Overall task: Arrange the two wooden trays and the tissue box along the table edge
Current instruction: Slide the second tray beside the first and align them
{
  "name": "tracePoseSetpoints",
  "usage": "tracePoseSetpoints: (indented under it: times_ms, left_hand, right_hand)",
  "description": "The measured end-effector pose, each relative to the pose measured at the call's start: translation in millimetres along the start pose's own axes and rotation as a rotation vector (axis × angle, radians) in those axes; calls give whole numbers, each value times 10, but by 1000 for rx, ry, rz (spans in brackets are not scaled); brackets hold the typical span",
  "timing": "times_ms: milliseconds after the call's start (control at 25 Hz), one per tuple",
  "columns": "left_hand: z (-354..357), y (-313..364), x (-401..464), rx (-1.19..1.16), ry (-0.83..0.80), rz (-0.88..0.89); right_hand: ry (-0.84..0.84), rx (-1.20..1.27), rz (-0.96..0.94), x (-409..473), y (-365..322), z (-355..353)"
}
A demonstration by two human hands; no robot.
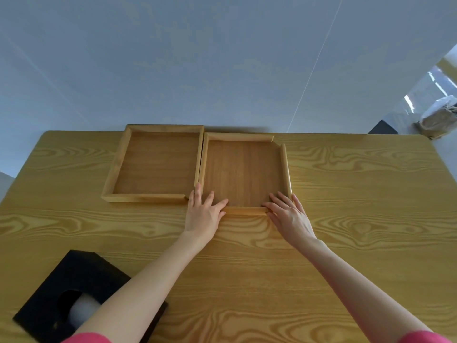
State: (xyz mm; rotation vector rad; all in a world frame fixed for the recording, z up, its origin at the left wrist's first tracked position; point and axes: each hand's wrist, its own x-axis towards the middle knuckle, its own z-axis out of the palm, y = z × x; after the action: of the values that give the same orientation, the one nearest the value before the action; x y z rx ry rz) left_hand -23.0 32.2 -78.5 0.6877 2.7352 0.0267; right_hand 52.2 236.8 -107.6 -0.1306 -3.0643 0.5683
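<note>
Wood-grain table (346, 219) carries two wooden trays touching side by side at its far edge, left tray (155, 164) and right tray (242, 172), black tissue box (64, 288) near-left, left hand (202, 214) and right hand (289, 216) spread flat on the right tray's near corners.

This looks like a plain indoor room, more a bare office or studio than a lived-in home, though the pictures do not settle which. A large wooden table (321, 256) with bold grain stands pushed against a smooth, undecorated pale grey wall (197, 58), and it carries only two wooden trays (158, 164) and a black tissue box (74, 293). At the far right the floor (420, 95) is shiny and pale, with a wrapped bag (439, 117) left on it.
</note>
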Motion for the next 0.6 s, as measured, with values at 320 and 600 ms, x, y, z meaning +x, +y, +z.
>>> tracePoseSetpoints:
  times_ms: [320, 600]
  left_hand:
    - [-58, -44, 189, -20, 5, -12]
    - [-61, -61, 262, -30, 10, -12]
  right_hand:
    - [-8, 30, -1, 216, 31, -15]
    - [-6, 15, -7, 286, 43, -44]
